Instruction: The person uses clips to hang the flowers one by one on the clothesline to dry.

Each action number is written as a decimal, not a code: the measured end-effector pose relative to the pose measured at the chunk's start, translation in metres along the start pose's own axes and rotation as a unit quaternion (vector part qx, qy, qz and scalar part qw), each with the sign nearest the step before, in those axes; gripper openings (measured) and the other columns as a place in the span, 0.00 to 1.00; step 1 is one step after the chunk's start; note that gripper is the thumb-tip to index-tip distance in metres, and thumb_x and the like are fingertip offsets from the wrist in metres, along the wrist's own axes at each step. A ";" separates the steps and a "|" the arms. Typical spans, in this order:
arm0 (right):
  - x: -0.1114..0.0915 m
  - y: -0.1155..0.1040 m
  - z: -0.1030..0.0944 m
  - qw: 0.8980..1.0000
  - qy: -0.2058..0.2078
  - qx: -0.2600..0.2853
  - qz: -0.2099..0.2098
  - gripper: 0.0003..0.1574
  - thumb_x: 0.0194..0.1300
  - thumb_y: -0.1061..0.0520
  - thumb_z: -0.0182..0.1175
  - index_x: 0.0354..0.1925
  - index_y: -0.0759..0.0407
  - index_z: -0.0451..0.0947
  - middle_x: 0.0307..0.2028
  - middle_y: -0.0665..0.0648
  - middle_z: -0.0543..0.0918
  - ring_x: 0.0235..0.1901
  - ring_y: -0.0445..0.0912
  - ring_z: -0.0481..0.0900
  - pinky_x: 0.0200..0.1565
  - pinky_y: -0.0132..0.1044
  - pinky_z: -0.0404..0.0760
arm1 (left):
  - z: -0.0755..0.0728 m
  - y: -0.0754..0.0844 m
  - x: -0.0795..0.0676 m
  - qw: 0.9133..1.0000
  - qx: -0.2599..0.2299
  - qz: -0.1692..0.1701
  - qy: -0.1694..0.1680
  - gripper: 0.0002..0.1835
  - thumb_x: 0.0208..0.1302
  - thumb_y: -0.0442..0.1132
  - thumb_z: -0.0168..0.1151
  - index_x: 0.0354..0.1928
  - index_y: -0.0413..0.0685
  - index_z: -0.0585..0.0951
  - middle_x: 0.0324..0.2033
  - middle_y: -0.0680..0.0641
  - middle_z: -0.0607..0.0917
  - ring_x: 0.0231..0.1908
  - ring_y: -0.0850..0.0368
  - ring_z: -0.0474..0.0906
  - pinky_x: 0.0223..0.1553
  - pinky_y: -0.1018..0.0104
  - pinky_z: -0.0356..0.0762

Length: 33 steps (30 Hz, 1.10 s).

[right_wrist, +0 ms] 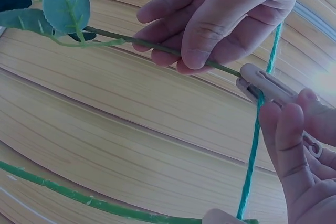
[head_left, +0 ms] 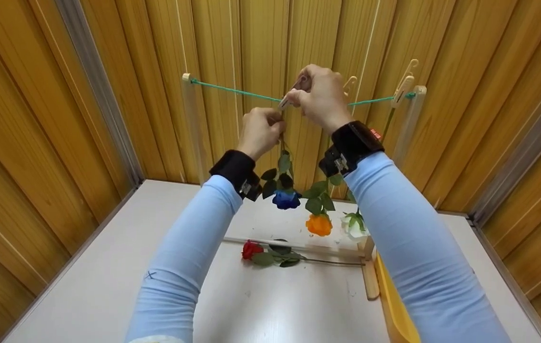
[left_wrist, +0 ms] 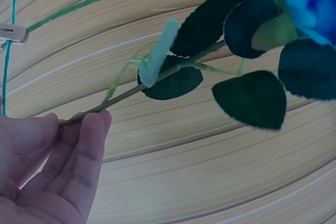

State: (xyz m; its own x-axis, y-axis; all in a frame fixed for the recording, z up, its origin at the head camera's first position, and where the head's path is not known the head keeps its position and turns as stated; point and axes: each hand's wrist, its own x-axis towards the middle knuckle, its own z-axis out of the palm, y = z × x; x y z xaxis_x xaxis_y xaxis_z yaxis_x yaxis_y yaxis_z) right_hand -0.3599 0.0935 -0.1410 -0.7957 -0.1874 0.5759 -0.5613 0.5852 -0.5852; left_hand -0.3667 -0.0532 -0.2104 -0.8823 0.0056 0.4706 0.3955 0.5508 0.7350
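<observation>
A blue rose (head_left: 286,199) hangs head down, its stem pinched between the thumb and fingers of my left hand (head_left: 258,131). Just above, my right hand (head_left: 322,97) pinches a pale clothespin (right_wrist: 270,85) on the green cord (head_left: 232,89). In the right wrist view the clothespin's tip meets the end of the rose's stem (right_wrist: 226,69) beside the cord. Farther right, an orange rose (head_left: 319,225) and a white rose (head_left: 356,227) also hang upside down. A red rose (head_left: 251,249) lies on the white table (head_left: 289,300), below my hands.
Two upright posts, a left post (head_left: 190,126) and a right post (head_left: 413,114), carry the cord. Another clothespin (head_left: 402,91) grips a stem near the right post. A wooden foot (head_left: 370,278) and a yellow container (head_left: 392,305) are at right. Wood-patterned panels (head_left: 260,43) stand behind.
</observation>
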 end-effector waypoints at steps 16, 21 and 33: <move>0.003 0.000 -0.001 0.998 -0.050 0.030 0.014 0.19 0.71 0.65 0.63 0.57 0.68 0.75 0.43 0.62 0.84 0.26 0.38 0.81 0.30 0.27 0.82 | 0.000 -0.003 -0.001 0.999 0.026 0.025 -0.012 0.11 0.73 0.31 0.58 0.46 0.36 0.88 0.40 0.40 0.89 0.34 0.53 0.83 0.33 0.68 0.77; 0.003 -0.001 0.000 0.997 -0.059 0.048 0.023 0.19 0.70 0.66 0.63 0.58 0.68 0.75 0.42 0.61 0.84 0.30 0.43 0.84 0.32 0.28 0.84 | 0.000 -0.006 -0.001 0.999 0.029 0.027 -0.024 0.11 0.73 0.32 0.58 0.47 0.36 0.88 0.41 0.40 0.89 0.34 0.55 0.79 0.33 0.69 0.73; 0.004 -0.002 -0.002 0.996 -0.071 0.048 0.025 0.23 0.71 0.66 0.62 0.62 0.68 0.74 0.42 0.60 0.84 0.31 0.41 0.84 0.33 0.27 0.84 | -0.001 -0.006 -0.003 0.998 0.024 0.010 -0.049 0.11 0.75 0.34 0.57 0.49 0.37 0.87 0.44 0.41 0.88 0.36 0.54 0.79 0.35 0.67 0.76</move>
State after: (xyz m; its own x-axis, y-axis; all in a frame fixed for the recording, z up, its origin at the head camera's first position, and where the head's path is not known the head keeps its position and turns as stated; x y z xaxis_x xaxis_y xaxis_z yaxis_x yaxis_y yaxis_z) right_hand -0.3614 0.0931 -0.1370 -0.8433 -0.2739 0.4624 -0.5343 0.5194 -0.6668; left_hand -0.3662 -0.0574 -0.2162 -0.8959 0.0978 0.4333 0.4029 0.5897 0.6999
